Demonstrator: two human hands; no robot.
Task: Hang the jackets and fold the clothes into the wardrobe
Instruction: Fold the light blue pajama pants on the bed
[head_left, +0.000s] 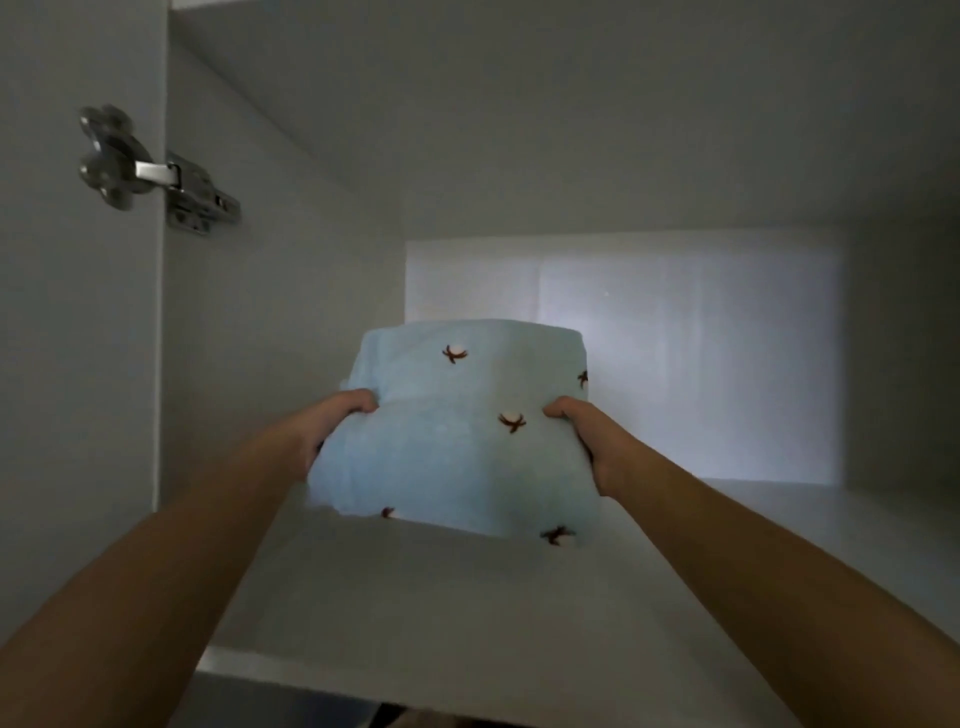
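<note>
Fingers (357, 401) grip cloth (452, 457) (L hand (328, 430), R hand (589, 439)).

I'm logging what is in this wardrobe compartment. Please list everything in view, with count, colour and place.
folded cloth: one, light blue with small dark-and-white motifs, held at both sides over the shelf, middle of view; whether it rests on the shelf is unclear
shelf: one, white, bottom of the compartment
back panel: one, white, lit patch behind the cloth
door: one, white, open at far left
hinge: one, silver metal, upper left at the door's edge
left hand: one, grips the cloth's left edge
right hand: one, grips the cloth's right edge
</note>
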